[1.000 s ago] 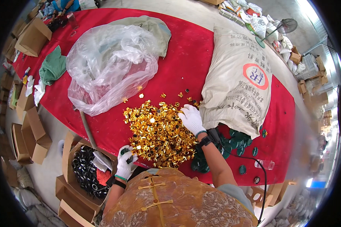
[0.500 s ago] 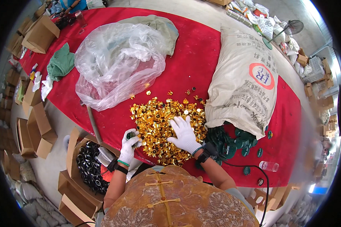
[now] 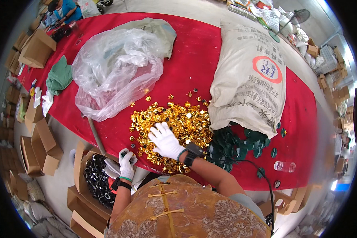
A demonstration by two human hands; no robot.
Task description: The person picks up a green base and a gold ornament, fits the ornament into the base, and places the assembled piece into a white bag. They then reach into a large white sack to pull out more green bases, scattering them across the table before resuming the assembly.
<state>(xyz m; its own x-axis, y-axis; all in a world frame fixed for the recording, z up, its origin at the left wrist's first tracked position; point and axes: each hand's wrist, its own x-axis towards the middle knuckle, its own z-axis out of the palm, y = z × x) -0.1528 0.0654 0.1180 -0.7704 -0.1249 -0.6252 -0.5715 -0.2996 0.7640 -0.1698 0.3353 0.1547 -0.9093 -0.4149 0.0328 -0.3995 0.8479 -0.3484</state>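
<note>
White cotton glove on the right hand (image 3: 165,141), which lies flat and spread-fingered on top of the heap of shiny gold metal caps (image 3: 174,131), pressing on them rather than gripping anything. The gloved left hand (image 3: 126,163) sits off the near edge of the red-covered worktop (image 3: 186,59), above the open cardboard box of black round caps (image 3: 97,180); it looks curled round something small, though I can't really tell what. Dark green plastic lids (image 3: 234,142) spill from the big white woven sack (image 3: 250,75) right beside the gold heap, and a crumpled clear plastic bag (image 3: 115,67) lies farther back. Risk as I see it: a sweep could knock gold caps over the edge or mix them into the green ones.
</note>
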